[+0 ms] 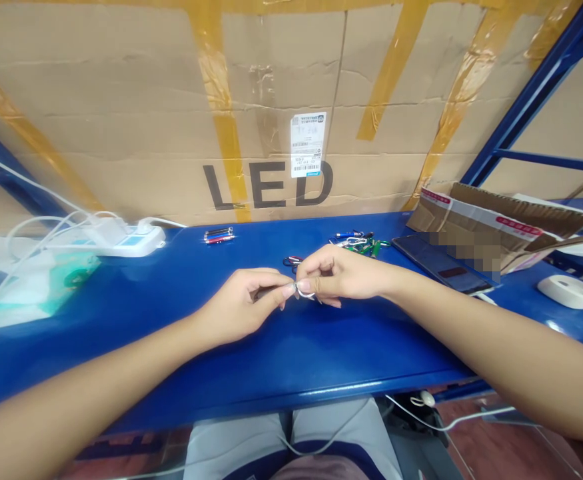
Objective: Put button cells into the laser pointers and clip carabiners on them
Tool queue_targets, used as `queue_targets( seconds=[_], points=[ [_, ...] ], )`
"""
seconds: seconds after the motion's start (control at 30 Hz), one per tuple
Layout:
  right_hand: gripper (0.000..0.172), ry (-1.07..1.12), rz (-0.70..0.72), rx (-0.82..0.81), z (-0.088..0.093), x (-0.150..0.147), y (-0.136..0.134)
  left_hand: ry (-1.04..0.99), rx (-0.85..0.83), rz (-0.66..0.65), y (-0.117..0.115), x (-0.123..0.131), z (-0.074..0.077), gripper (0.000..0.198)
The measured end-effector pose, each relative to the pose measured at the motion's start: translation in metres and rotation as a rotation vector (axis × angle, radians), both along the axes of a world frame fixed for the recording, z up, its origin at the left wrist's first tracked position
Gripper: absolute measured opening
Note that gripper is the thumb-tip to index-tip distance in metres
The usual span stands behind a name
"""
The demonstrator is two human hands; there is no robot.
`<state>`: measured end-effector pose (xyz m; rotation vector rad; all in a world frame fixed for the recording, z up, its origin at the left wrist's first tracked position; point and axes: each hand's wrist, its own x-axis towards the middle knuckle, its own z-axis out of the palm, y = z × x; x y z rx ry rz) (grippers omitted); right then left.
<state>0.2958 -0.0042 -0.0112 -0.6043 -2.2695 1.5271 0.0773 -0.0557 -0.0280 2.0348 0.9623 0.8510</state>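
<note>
My left hand point(251, 301) and my right hand point(338, 275) meet over the middle of the blue table point(171, 353), fingertips nearly touching. Between them is a small silvery-white curved piece point(304, 292), pinched by both hands; its full shape is partly hidden by the fingers. Just behind my right hand lies a dark and red looped item point(292, 261), partly covered. Further back is a pile of green, blue and white clip-like items point(366, 245). Several slim black, blue and red pieces point(218, 235) lie side by side at the back left of the table.
A white power strip point(131, 241) with cables and a green-white packet point(46, 287) sit at the left. On the right are a dark tablet-like device point(441, 263), an open cardboard box point(486, 220) and a white mouse point(572, 292). A large carton point(146, 120) stands behind the table.
</note>
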Motion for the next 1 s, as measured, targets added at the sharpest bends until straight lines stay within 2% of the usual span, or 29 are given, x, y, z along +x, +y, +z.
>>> queue_targets(
  seconds=[0.07, 0.13, 0.23, 0.3, 0.4, 0.53, 0.63, 0.77, 0.9, 1.0],
  points=[
    [0.036, 0.087, -0.02, -0.1, -0.004, -0.004, -0.002, 0.092, 0.275, 0.052, -0.004, -0.001, 0.002, 0.027],
    [0.034, 0.189, -0.023, -0.279, -0.008, -0.009, -0.004, 0.163, 0.495, 0.11, -0.006, -0.004, 0.002, 0.024],
    [0.028, 0.235, -0.006, -0.611, -0.012, -0.014, -0.006, 0.296, 0.72, 0.149, -0.006, -0.008, 0.0, 0.026],
    [0.024, 0.2, -0.003, -0.758, -0.013, -0.014, -0.004, 0.384, 0.799, 0.148, -0.005, -0.009, -0.002, 0.027],
    [0.024, 0.161, -0.006, -0.809, -0.012, -0.012, 0.0, 0.45, 0.848, 0.138, -0.003, -0.01, -0.003, 0.029],
    [0.027, 0.173, -0.022, -0.713, -0.008, -0.011, 0.0, 0.4, 0.879, 0.142, -0.002, -0.008, -0.002, 0.027],
    [0.031, 0.226, -0.073, -0.53, -0.003, -0.013, -0.006, 0.268, 0.794, 0.194, -0.003, -0.006, 0.002, 0.022],
    [0.037, 0.263, -0.145, -0.273, 0.0, -0.016, -0.012, 0.128, 0.489, 0.218, -0.003, -0.004, 0.009, 0.02],
    [0.04, 0.23, -0.183, -0.207, -0.001, -0.017, -0.01, 0.011, 0.125, 0.147, 0.003, -0.004, 0.008, 0.033],
    [0.042, 0.199, -0.192, -0.194, -0.006, -0.017, -0.006, -0.042, -0.061, 0.113, 0.009, -0.005, 0.004, 0.038]
  ],
)
